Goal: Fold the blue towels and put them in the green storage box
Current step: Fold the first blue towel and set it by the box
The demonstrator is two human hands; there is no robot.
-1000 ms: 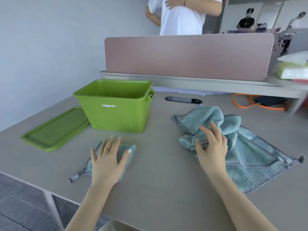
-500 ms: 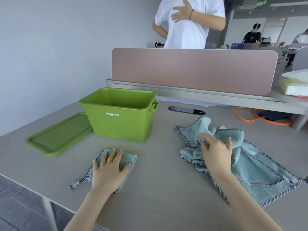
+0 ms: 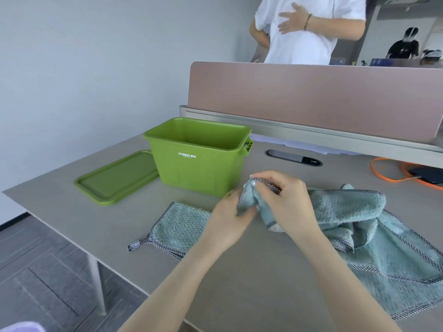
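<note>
Blue towels are the work items: one small folded blue-green terry towel with a checked border (image 3: 178, 230) lies flat on the grey laminate desk (image 3: 251, 283), in front of the open green plastic storage box (image 3: 199, 161), and it is no longer covered. The left hand (image 3: 226, 224), which pressed on that folded towel half a second ago, has left it and moved right to meet the right hand (image 3: 285, 202); both hands are now together, pinching the checked corner of the crumpled blue-green terry towel (image 3: 354, 219) and holding that corner raised off the desk. This indicates that the first fold is complete and handling of the second towel has begun; the corner is probably being located so the cloth can be spread. From left to right, the surroundings are: a flat green plastic lid (image 3: 117, 178) lying beside the box, which stands open; a black oval cable port (image 3: 293, 158) set in the desk behind the hands; an orange cable (image 3: 383, 173) at the far right; and a pink fabric desk divider (image 3: 311, 99) along the back, with a person in a white shirt (image 3: 304, 32) standing beyond it. Nothing blocks the path to the box. The bunched folds of the second towel are the main obstacle to a clean fold.
</note>
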